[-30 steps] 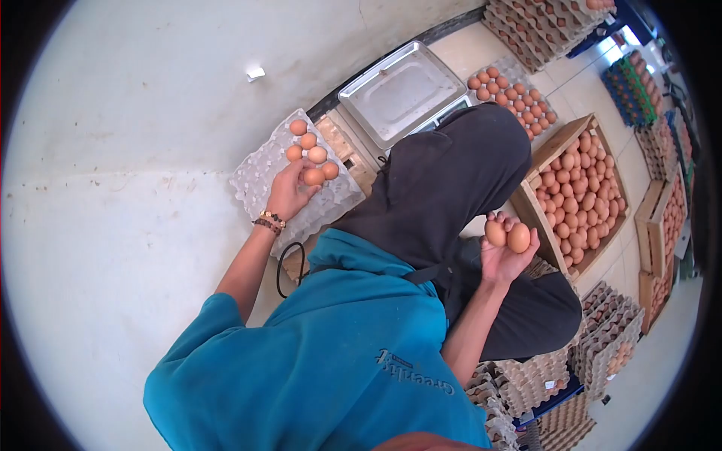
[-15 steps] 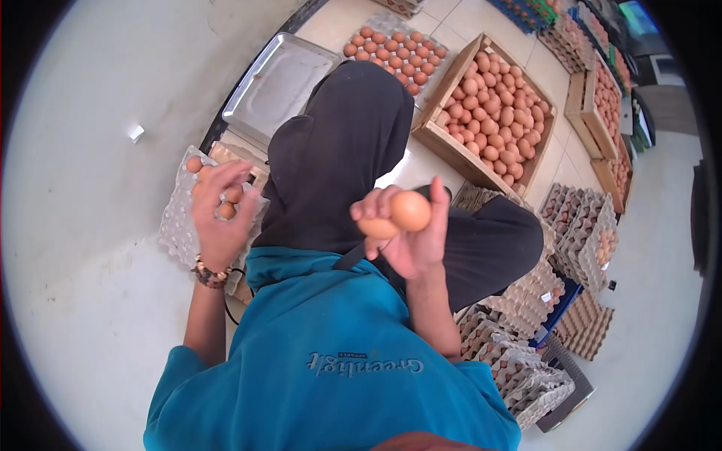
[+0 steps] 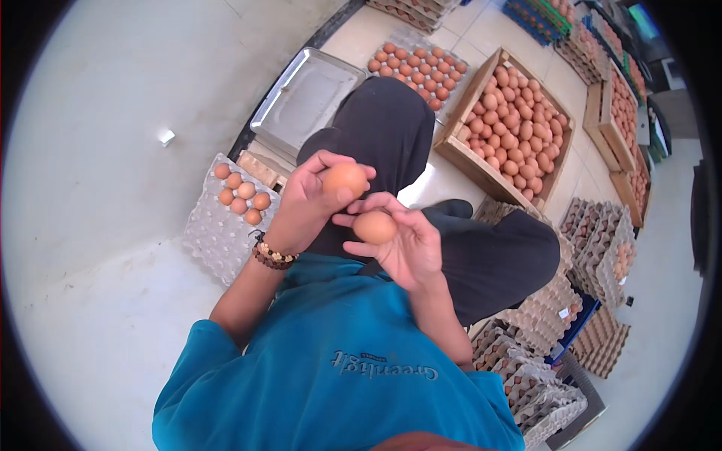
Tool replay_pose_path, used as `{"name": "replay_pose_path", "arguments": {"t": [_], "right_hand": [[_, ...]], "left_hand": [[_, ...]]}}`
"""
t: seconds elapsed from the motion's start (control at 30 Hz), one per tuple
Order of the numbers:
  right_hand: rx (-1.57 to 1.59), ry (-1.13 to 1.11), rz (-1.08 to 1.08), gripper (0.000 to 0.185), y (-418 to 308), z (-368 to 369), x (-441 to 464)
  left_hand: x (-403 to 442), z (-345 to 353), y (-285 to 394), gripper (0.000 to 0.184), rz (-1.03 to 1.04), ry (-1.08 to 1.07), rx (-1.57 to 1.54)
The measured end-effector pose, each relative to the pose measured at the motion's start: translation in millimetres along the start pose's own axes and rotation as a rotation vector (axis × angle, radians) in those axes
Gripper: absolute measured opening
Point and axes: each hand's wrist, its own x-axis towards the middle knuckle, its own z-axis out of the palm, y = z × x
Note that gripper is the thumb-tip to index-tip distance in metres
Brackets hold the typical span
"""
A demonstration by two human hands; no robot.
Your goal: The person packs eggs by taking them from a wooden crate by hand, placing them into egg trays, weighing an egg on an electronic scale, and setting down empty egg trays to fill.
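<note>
tray (image 3: 216, 237) left, crate (image 3: 479, 170) right

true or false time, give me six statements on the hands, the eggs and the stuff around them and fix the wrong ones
1. The left hand and right hand each hold an egg. True.
2. Both held eggs are white. False: both are brown.
3. Seven eggs show in the grey carton. True.
4. A red coat is worn. False: the shirt is teal.
5. The large wooden crate contains many eggs. True.
6. The left hand is inside that crate. False: it is beside the right hand.
</note>
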Motion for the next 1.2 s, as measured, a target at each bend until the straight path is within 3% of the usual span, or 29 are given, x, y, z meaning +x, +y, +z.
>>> {"name": "replay_pose_path", "arguments": {"t": [0.1, 0.2, 0.4, 0.5, 0.6, 0.7, 0.8, 0.9, 1.0, 1.1, 1.13, 1.2], "right_hand": [[0.011, -0.067, -0.082, 0.042, -5, -3, 4], [0.039, -0.068, -0.125, 0.041, -12, 5, 9], [0.117, 0.013, -0.181, 0.062, -14, 20, 11], [0.135, 0.029, -0.202, 0.067, -12, 26, 13], [0.128, -0.009, -0.200, 0.066, -12, 28, 17], [0.087, -0.016, -0.202, 0.066, -10, 24, 20], [0.034, -0.038, -0.233, 0.062, -8, 23, 22], [-0.007, -0.008, -0.252, 0.061, -6, 21, 24], [-0.087, 0.022, -0.241, 0.057, -5, 20, 28], [-0.382, 0.053, -0.237, 0.052, 1, 24, 31], [-0.498, 0.078, -0.248, 0.047, 4, 26, 33], [-0.621, 0.081, -0.225, 0.045, 15, 24, 39]], "left_hand": [[-1, -8, 15, 0.039, -0.059, 0.079, -0.209], [-2, -3, 30, 0.033, -0.080, 0.086, -0.164], [-7, -16, 37, 0.017, -0.173, 0.024, -0.186], [-9, -22, 36, 0.022, -0.172, -0.056, -0.132], [-8, -8, 39, 0.040, -0.182, -0.029, 0.002], [-4, 4, 43, 0.056, -0.267, -0.047, -0.374], [-5, 13, 46, 0.067, -0.292, 0.068, -0.384], [-7, 2, 46, 0.050, -0.274, 0.020, -0.477], [-20, -21, 39, 0.036, -0.101, 0.055, 0.372], [-24, -2, 42, 0.044, 0.300, 0.022, 1.069], [-28, 4, 42, 0.055, 0.296, 0.057, 1.155], [-34, 1, 36, 0.055, 0.233, 0.127, 1.176]]}}
